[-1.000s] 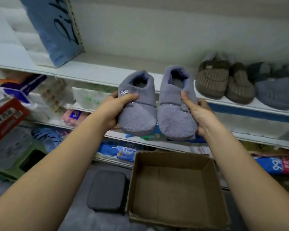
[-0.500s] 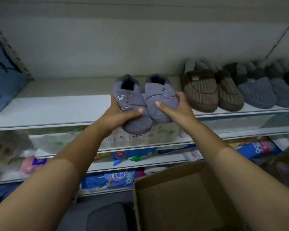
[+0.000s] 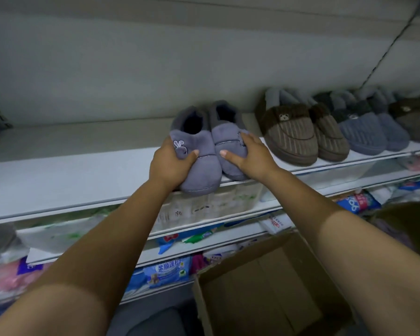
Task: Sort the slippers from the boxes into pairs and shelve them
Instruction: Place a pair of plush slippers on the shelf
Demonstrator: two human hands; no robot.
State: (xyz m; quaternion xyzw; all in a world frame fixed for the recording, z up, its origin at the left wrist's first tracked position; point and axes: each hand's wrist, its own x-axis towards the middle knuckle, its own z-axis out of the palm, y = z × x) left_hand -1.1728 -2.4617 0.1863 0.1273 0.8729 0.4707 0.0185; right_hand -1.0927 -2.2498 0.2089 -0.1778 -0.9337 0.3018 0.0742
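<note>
Gripping the soft, light-looking left slipper (image 3: pixel 200 169) in the left hand (image 3: pixel 170 163) and the right slipper (image 3: pixel 228 141) in the right hand (image 3: pixel 251 157), squeezing their squashy tops gently.

Two grey-purple plush slippers, closed-toed and with dark fleecy openings, lie side by side and touching on the white top shelf (image 3: pixel 70 173), toes toward the viewer. The left slipper (image 3: pixel 201 166) bears a small embroidered rabbit motif; its toe overhangs the shelf's front edge, and the left hand (image 3: pixel 170 163) grips it. The right slipper (image 3: pixel 228 144) sits slightly further back, held by the right hand (image 3: pixel 250 156). Just beside them on the right stand shelved pairs in a row: a brown ribbed pair (image 3: pixel 294 141) with a bear patch, then a blue-grey ribbed pair (image 3: pixel 364 134). Below, an open cardboard box (image 3: pixel 252 299) with its flaps up shows a bare floor.
</note>
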